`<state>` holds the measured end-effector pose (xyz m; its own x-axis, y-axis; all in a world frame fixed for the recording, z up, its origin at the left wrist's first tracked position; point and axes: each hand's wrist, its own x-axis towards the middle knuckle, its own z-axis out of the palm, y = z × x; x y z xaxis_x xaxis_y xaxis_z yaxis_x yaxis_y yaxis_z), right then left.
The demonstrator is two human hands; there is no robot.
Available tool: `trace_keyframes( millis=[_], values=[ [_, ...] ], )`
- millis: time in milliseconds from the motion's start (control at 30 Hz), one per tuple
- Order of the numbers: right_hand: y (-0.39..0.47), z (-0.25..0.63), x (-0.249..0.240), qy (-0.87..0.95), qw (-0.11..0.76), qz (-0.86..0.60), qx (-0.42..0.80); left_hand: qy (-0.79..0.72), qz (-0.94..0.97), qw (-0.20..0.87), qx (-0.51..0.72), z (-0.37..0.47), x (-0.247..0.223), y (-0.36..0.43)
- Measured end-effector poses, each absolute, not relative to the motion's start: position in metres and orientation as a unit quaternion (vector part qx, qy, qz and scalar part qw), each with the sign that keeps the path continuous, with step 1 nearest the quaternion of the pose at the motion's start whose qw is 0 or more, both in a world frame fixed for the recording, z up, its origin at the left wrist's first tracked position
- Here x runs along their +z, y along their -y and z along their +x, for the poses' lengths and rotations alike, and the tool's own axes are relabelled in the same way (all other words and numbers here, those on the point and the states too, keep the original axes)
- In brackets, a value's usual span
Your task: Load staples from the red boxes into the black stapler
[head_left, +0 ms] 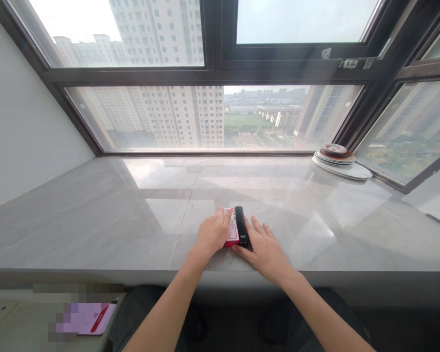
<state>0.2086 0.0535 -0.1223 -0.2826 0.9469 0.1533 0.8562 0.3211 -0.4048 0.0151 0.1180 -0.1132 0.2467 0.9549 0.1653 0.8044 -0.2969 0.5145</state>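
A small red-and-white box (pixel 231 233) lies on the grey stone sill, side by side with a black stapler (pixel 241 226). My left hand (pixel 214 230) is closed over the left part of the box, its fingertips on the top; the thumb is hidden. On the other side, my right hand (pixel 267 248) rests with fingers spread. Its index finger is against the stapler's right side, and the thumb reaches across to the near ends of stapler and box.
Stacked plates or lids (pixel 334 159) stand at the sill's back right corner, by the dark window frame (pixel 220 76). Below the sill's front edge (pixel 95 276), at the lower left, a pink item with a red stripe (pixel 99 319) lies on a pale surface, partly blurred.
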Motion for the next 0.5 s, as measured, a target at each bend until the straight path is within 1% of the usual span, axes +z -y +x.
trace_keyframes(
  millis=[133,233,400,500],
  values=[
    [-0.061,0.220,-0.116,0.799,0.166,-0.560,0.143,-0.585,0.766,0.165,0.209,0.032,-0.110,-0.124],
    [-0.070,0.249,-0.109,0.804,0.153,-0.559,0.132,-0.590,0.764,0.173,0.194,0.064,-0.103,-0.132],
    [-0.088,0.340,-0.109,0.786,0.127,-0.593,0.117,-0.542,0.801,0.186,0.173,0.151,-0.088,-0.144],
    [-0.095,0.396,-0.115,0.770,0.125,-0.617,0.102,-0.502,0.826,0.193,0.167,0.197,-0.080,-0.148]
  ],
)
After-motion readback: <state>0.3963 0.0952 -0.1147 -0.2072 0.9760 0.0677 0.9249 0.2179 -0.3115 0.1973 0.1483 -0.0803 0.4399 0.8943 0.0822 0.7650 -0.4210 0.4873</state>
